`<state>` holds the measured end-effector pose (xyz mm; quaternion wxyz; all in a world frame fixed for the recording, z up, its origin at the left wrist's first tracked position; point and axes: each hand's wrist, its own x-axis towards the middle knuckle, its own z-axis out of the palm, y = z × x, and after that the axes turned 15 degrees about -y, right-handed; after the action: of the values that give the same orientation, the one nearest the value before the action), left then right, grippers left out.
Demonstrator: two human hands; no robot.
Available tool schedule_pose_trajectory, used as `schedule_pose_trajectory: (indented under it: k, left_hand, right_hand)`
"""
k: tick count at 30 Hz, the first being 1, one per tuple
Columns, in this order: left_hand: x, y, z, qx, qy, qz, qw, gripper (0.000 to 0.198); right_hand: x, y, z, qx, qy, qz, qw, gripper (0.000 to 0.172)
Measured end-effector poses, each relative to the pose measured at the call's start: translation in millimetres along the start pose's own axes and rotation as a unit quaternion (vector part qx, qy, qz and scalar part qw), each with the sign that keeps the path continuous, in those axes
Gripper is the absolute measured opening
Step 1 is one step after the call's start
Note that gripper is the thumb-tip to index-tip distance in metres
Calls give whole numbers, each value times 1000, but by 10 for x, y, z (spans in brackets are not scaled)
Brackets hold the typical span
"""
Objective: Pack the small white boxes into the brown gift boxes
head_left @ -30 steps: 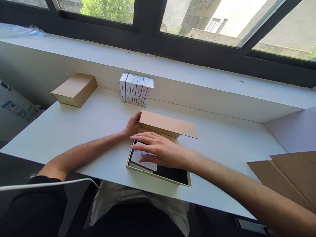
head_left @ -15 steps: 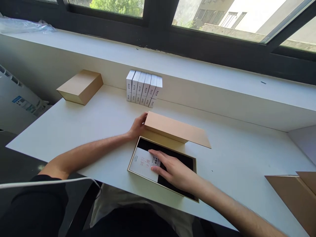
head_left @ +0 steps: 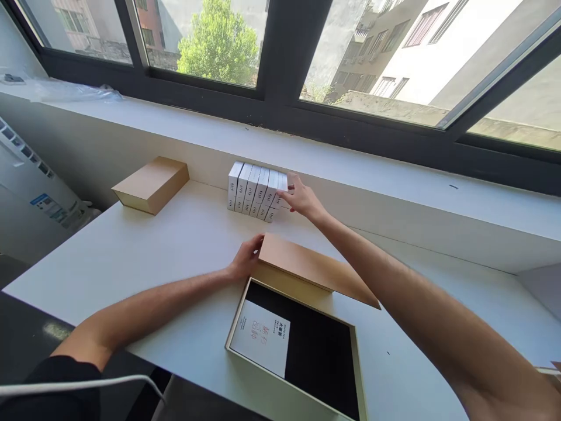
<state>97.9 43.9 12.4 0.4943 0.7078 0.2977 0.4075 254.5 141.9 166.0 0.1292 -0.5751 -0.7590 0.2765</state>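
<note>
An open kraft box [head_left: 234, 327] with a black lining lies at the table's near edge. One flat white packet [head_left: 262, 337] rests in its left half. Its lid [head_left: 307, 266] is tilted up behind it, and my left hand [head_left: 246, 258] grips the lid's left end. My right hand [head_left: 301, 199] is stretched out to a row of several small white boxes [head_left: 255, 189] standing against the ledge. Its fingers touch the rightmost box, closing on it.
A closed kraft box [head_left: 151, 184] sits at the table's far left. The white window ledge [head_left: 385, 175] runs behind the table, with clear plastic [head_left: 65, 90] on it at the left. An air conditioner [head_left: 30, 175] stands low at the left.
My right hand left the white packet in the open box and reached forward to the row of white boxes. The view has tilted up. My left hand stays on the lid.
</note>
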Motion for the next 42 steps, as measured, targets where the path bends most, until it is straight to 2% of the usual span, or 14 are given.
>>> schedule_pose_trajectory:
  k: [6,10,12,15,18,21,24,26,28,29,32,35,39,42]
  left_hand:
    - [19,-59,13,-8,-4,6,1000,25]
    - [4,-49,16,-2,-1,1,1000,25]
    - [-6,-22,17,-2,-1,4,1000,24]
    - [-21,9,12,-4,3,11,1000,22]
    - [-39,5,-6,10,6,9,1000,22]
    - [-56,-36,-30,37,14,22,999,23]
    - [-65,-86,-47,60,25,43,997,22]
    - [-68,-109,-54,73,29,53,995,20]
    - [-70,-126,-59,84,37,61,994,19]
    - [-71,-132,-60,88,40,65,993,18]
    - [-71,-145,-64,93,46,74,992,18]
    - [-68,-148,-70,90,40,82,992,19]
    - [-64,-146,-78,95,39,84,991,19]
    - [-61,-136,-69,92,42,83,991,17]
  right_hand:
    - [61,233,106,7,41,-23,999,48]
    - [-3,458,-52,66,88,-11,994,47]
    - [-171,526,-209,94,110,-15,989,44]
    - [-735,525,-437,104,139,-53,983,43]
    - [-1572,460,-474,4,184,-123,975,45]
    - [-2374,441,-225,-153,191,-199,949,52]
    - [-2909,526,205,-206,101,-293,928,64]
    - [-3105,618,471,-227,40,-340,912,53]
    - [-3205,702,649,-249,-24,-369,895,31]
    - [-3227,730,699,-250,-56,-372,892,28]
    - [-3195,736,735,-195,-111,-359,906,41]
    - [-3014,625,723,-167,-103,-342,919,30]
    - [-2695,454,822,-230,-181,-305,906,35]
    - [-2587,420,942,-248,-231,-280,898,39]
